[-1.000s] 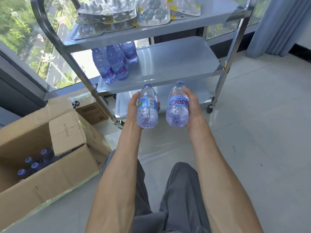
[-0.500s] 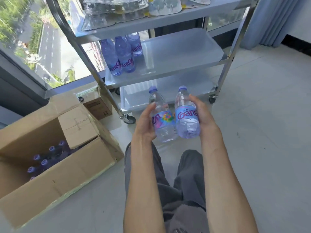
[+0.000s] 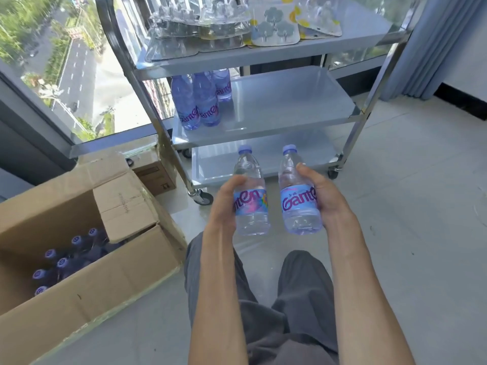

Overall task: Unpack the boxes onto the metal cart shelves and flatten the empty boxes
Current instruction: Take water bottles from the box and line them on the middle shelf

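Holding one water bottle in each hand, I note both have dropped lower and nearer to me than a second ago. My left hand (image 3: 226, 204) curls round the left bottle (image 3: 251, 196); my right hand (image 3: 325, 200) wraps the right bottle (image 3: 297, 193). Both are upright, off the cart. Beside me, the open box (image 3: 79, 299) keeps more bottles. Beyond, the middle shelf (image 3: 284, 106) carries three bottles (image 3: 200, 101), so shelving is paused, I judge.
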